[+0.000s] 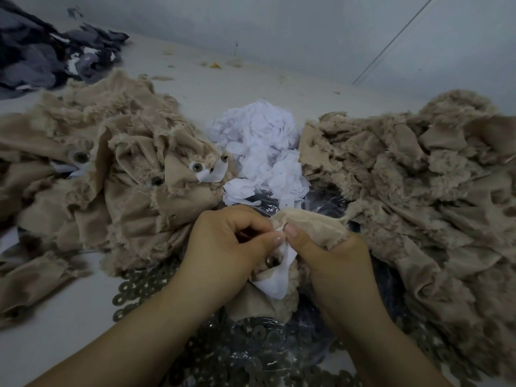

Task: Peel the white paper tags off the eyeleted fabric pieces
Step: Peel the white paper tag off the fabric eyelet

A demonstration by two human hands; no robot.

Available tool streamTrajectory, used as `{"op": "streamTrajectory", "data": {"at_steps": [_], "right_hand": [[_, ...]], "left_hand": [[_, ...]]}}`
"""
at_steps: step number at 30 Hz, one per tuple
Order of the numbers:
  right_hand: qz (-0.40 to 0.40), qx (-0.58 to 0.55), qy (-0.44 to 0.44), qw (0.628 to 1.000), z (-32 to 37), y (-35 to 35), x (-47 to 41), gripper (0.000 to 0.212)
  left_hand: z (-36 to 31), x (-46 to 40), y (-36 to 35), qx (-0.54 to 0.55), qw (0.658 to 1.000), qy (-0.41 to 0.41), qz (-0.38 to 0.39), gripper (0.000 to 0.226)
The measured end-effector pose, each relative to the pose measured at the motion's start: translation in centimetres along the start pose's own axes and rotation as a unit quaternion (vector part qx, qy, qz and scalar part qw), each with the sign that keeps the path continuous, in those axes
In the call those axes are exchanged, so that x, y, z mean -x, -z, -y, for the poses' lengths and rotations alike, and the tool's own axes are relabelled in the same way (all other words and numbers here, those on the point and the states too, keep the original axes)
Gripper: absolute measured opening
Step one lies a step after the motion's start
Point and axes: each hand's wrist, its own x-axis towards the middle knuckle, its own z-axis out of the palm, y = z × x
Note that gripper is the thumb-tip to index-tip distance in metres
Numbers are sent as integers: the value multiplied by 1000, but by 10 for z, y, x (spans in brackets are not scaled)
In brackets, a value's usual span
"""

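Hands meet at centre: left hand (231,241) and right hand (332,255) both pinch one beige fabric piece (312,223), its white paper tag (279,277) hanging between them beside a metal eyelet (272,261). Peeled tags heap (262,146) lies just beyond, between two beige piles.

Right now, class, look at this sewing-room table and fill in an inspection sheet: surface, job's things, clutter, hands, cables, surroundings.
Surface: pale table, lint-flecked, largely covered.
Job's things: beige fabric piece held in both hands, its white paper tag partly lifted beside a metal eyelet; left fabric pile shows tags still attached; right fabric pile shows none; peeled tags heaped between them.
Clutter: loose metal washers; grey fabric scraps far left.
Hands: left hand and right hand both pinch the piece.
Cables: thin line on the wall, kind unclear.
Surroundings: plain pale wall.
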Motion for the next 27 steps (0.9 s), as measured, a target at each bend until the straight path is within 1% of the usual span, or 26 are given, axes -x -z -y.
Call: {"op": "streamTrajectory", "data": {"at_steps": [2, 5, 10, 12, 15, 18, 20, 24, 27], "right_hand": [[-6, -9, -5, 1000, 0, -1, 1, 21], [-16, 3, 0, 1000, 0, -1, 3, 9], [-22, 20, 25, 999, 1, -4, 4, 10], [-25, 29, 37, 999, 1, -4, 5, 9], [-28, 33, 41, 998, 2, -5, 5, 8], [-26, 18, 35, 999, 3, -5, 7, 12], [-30, 11, 33, 999, 5, -5, 7, 16], [-30, 11, 30, 999, 6, -4, 6, 6], [-25, 14, 37, 999, 7, -6, 8, 9]], "left_hand": [[0, 0, 1, 55, 998, 36, 5, 16], [-1, 2, -2, 72, 996, 50, 3, 20], [-3, 4, -7, 65, 996, 45, -29, 24], [-3, 6, -9, 39, 998, 18, -54, 21], [-4, 9, -12, -22, 995, -45, -84, 15], [-3, 9, -14, -118, 978, -132, -112, 17], [-1, 8, -13, -167, 963, -172, -121, 17], [0, 10, -11, -175, 961, -186, -109, 11], [3, 11, -13, -166, 965, -182, -86, 17]]}}
